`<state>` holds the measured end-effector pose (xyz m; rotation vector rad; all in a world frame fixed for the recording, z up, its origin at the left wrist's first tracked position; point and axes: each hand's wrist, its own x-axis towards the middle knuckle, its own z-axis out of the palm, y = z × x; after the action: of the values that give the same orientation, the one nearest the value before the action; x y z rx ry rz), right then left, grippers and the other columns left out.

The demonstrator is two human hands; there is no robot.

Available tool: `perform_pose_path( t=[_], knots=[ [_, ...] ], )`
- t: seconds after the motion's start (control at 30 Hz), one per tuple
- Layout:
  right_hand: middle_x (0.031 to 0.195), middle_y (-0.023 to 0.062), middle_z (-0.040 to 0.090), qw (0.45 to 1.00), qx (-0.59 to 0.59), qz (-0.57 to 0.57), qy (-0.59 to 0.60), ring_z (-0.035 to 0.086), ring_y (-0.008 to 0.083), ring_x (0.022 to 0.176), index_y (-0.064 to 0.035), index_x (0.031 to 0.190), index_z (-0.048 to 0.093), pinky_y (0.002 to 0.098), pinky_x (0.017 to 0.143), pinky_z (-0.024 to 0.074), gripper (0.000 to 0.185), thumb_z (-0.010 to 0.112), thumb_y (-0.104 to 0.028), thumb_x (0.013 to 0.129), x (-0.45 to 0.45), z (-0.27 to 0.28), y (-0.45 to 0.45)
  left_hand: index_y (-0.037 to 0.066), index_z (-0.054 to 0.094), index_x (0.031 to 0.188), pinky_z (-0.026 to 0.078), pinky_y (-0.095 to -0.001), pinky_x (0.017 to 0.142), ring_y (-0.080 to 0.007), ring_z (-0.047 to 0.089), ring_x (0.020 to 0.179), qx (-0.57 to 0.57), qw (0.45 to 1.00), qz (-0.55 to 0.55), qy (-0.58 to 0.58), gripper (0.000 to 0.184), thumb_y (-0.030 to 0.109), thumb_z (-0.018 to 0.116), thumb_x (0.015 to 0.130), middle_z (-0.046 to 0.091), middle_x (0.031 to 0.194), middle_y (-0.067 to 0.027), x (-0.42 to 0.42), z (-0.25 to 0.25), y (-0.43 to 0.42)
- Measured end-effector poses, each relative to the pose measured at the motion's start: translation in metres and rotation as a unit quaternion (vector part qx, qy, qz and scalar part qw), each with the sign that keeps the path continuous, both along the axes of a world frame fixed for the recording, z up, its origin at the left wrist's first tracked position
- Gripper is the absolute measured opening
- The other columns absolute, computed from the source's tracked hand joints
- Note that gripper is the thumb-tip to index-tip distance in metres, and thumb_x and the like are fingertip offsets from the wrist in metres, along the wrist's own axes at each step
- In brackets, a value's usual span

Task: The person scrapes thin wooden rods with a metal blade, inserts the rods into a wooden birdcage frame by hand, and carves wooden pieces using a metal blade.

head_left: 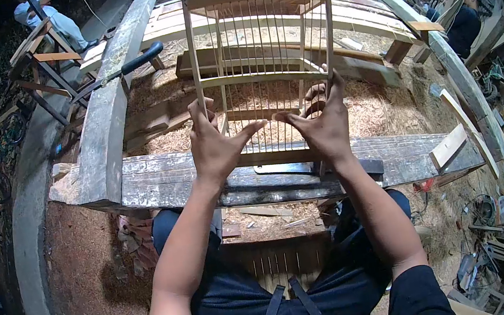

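Note:
A wooden frame like a cage (253, 78), with thin upright rods between its bars, stands upright over the near beam. My left hand (215, 140) grips its lower left post, the thumb reaching inward across the rods. On the other side my right hand (324, 121) holds the lower right post, its thumb also pointing in to the rods. The two thumb tips are a short gap apart. Below the frame, a flat metal blade (286, 168) lies on the beam, partly hidden by the frame and my right hand.
A thick worn beam (163, 181) crosses in front of my knees. Wood offcuts (449, 146) rest on its right end. Long planks (231, 25) lie beyond, over sawdust. At the upper left is a seated person (63, 29); another person (465, 25) is partly visible at the right.

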<state>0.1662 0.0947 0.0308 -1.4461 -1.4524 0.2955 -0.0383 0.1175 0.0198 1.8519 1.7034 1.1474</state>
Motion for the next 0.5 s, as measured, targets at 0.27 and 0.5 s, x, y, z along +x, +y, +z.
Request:
perform_pose_path(
  t=[0.27,0.5],
  knots=[
    [0.100,0.0075,0.055,1.000,0.011,0.006,-0.018,0.061,0.0159,0.085,-0.0036,0.145,0.029,0.0303,0.074,0.0561,0.100,0.093,-0.030,0.072,-0.002,-0.002,0.000,0.001,0.032,0.134,0.058,-0.0429,0.084,-0.0368,0.065,0.107,0.068,0.995,0.030,0.068,0.114,0.063,0.090,0.058,0.055,0.117,-0.0202,0.001,-0.007,-0.001],
    [0.091,0.0057,0.058,0.968,0.018,0.130,0.214,0.063,0.0138,0.069,-0.0137,0.152,0.028,0.0291,0.061,0.0574,0.062,0.059,-0.034,0.102,0.006,-0.013,0.007,0.001,0.039,0.128,0.052,-0.0333,0.075,-0.0179,0.054,0.085,0.084,0.996,0.009,-0.032,0.103,0.056,0.093,0.060,0.051,0.103,-0.0088,0.000,-0.001,-0.001]
  ],
)
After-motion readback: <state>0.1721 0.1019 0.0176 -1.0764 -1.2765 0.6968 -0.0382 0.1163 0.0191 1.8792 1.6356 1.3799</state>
